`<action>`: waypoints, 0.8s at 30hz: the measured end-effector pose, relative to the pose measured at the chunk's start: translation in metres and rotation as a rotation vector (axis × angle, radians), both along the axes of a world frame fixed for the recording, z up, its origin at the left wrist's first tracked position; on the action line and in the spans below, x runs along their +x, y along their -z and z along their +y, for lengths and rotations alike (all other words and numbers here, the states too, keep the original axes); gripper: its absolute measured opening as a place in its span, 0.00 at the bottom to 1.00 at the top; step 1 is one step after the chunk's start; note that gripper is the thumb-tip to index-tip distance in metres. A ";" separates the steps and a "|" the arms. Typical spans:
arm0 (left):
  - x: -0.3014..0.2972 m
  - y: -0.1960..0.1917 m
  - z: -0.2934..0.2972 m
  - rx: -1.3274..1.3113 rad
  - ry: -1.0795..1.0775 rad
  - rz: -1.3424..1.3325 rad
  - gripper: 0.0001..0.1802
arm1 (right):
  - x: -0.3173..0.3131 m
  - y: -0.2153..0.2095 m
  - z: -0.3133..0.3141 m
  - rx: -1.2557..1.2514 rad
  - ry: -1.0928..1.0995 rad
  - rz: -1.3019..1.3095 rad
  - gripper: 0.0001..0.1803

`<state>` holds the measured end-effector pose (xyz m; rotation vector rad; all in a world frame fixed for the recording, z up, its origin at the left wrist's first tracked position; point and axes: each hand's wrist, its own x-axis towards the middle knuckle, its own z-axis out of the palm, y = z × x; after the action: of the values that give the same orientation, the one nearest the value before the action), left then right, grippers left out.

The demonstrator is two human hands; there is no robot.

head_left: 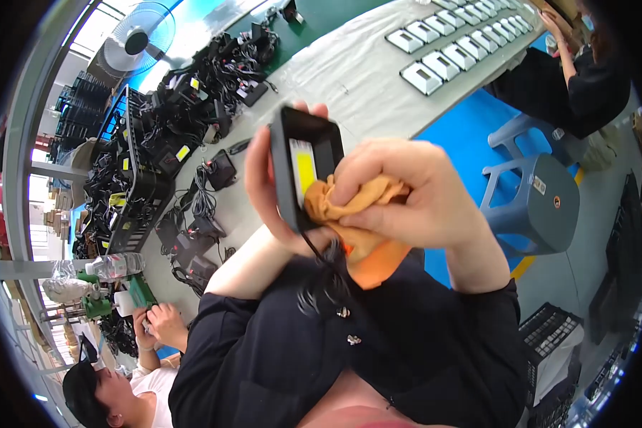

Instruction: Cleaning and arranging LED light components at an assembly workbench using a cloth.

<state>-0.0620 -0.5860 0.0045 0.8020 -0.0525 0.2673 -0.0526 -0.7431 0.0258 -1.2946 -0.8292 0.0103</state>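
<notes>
A black, box-shaped lamp housing [285, 171] with a yellow LED-like panel inside is tilted up in front of my chest. My left hand [260, 182] is closed around its edge, with fingertips showing over the far side. An orange cloth [374, 246] is bunched in the pinched fingers of my right hand [421, 196]. Part of the cloth presses into the housing beside the yellow panel. From the housing's lower end a bundled black cable [327, 278] hangs down against my shirt.
On the left, a black crate [139, 185] overflows with corded black devices, and more lie loose on the table [335, 85]. Rows of white-topped units [446, 64] stand at the far right. Blue-grey stools [535, 200] stand to the right. Two other people work nearby.
</notes>
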 end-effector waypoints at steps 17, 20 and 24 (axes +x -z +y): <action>0.028 0.030 -0.010 0.637 0.062 -0.678 0.59 | 0.013 0.006 -0.022 -0.062 0.481 -0.180 0.12; 0.042 0.035 -0.017 0.722 0.078 -0.834 0.59 | 0.015 0.011 -0.045 -0.129 0.185 -0.084 0.10; 0.087 0.054 -0.032 1.130 -0.098 -0.721 0.51 | 0.012 0.050 -0.078 0.060 0.455 0.244 0.08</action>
<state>0.0253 -0.6176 -0.0490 1.7919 -0.9077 0.6282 -0.0403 -0.8213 -0.0240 -1.3682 -0.3141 -0.2124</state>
